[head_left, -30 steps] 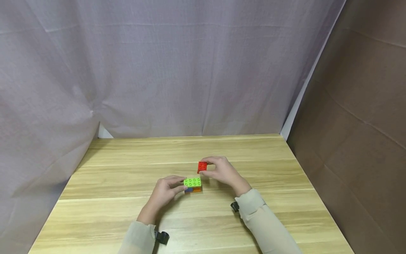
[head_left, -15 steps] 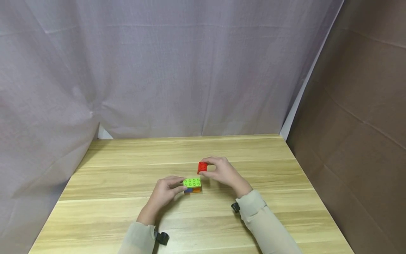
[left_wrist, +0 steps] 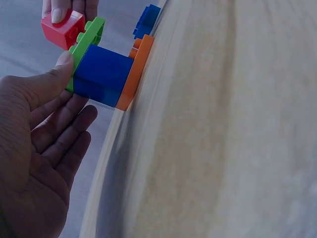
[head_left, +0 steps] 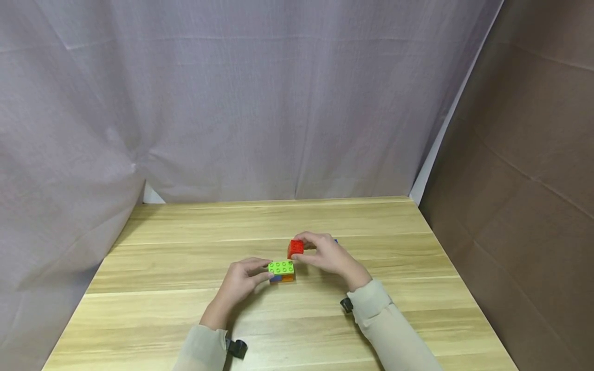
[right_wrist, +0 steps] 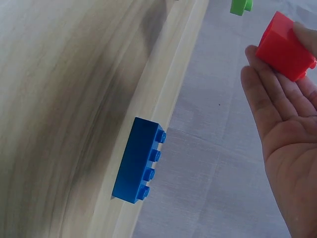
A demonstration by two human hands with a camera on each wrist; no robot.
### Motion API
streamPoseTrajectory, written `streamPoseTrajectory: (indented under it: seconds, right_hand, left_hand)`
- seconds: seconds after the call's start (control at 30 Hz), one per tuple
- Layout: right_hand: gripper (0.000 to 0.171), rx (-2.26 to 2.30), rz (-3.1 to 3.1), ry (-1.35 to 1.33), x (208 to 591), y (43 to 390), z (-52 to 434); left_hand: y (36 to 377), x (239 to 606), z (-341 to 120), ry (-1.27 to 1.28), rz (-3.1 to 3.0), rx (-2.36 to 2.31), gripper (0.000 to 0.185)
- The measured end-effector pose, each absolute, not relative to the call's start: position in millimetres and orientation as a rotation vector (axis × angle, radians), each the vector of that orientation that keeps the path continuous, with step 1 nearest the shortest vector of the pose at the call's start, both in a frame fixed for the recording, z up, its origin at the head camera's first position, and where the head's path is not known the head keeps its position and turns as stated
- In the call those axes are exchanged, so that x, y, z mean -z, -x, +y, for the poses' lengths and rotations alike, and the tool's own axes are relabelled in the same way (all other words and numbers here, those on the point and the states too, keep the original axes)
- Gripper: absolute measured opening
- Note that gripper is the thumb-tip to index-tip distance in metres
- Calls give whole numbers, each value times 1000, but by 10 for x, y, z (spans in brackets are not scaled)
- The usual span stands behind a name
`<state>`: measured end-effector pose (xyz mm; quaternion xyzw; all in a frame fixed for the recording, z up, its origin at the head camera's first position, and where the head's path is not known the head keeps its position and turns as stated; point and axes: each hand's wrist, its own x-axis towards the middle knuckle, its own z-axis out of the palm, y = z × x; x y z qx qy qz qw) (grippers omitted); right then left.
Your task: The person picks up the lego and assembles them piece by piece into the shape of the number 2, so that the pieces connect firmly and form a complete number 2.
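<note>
My left hand (head_left: pixel 238 281) pinches the left end of a small stack between thumb and fingers. On top of the stack is a flat green brick (head_left: pixel 281 267), with a blue brick (left_wrist: pixel 103 74) in the middle and a flat orange brick (left_wrist: pixel 134 72) at the bottom, on the table. My right hand (head_left: pixel 325 253) pinches a square red brick (head_left: pixel 296 248) just above and behind the green brick's right end. In the left wrist view the red brick overlaps the green brick's studded side. The right wrist view shows the red brick (right_wrist: pixel 285 45) between thumb and fingers.
A long blue brick (right_wrist: pixel 136 161) with a row of studs lies on the wooden table (head_left: pixel 297 330), mostly hidden behind my right hand in the head view. Grey cloth (head_left: pixel 232 103) hangs behind the table, and a brown cloth (head_left: pixel 520 170) stands along the right.
My right hand has come slightly nearer with the red brick, which has tilted so its side shows. A bit of the long blue brick now peeks out behind that hand. The left hand stays put.
</note>
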<state>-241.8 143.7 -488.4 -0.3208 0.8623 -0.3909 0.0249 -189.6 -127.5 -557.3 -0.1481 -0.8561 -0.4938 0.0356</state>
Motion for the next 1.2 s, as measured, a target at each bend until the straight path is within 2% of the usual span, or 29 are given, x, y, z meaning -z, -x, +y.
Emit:
streamPoseTrajectory:
  seconds: [1.2]
  right_hand:
    - [37,1150,2520,1020,4941,2298,1377]
  left_hand:
    - [1891,5539,-1256,418,-2652,1553,32]
